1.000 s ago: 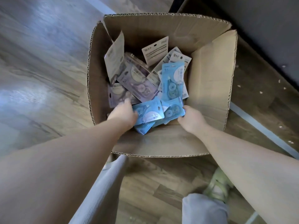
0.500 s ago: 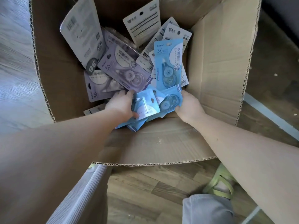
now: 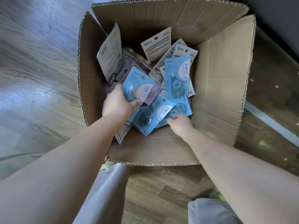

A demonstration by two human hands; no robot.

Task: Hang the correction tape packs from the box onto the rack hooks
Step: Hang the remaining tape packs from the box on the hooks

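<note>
Open brown cardboard box (image 3: pixel 218 94) on the wood-plank floor (image 3: pixel 40 78), holding a loose heap of carded correction tape packs (image 3: pixel 177 78). Left hand (image 3: pixel 117 105) lies at 8 o'clock of the heap, right hand (image 3: pixel 181 123) at 5 o'clock; grey trouser legs (image 3: pixel 103 194) stand at 6 o'clock, outside the box.

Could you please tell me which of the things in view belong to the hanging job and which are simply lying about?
Belonging to the job:
- blue correction tape pack gripped by the left hand
- blue packs under the right hand
- cardboard box
- grey packs inside it

Just lying about:
- white scraps on the wooden floor
</note>
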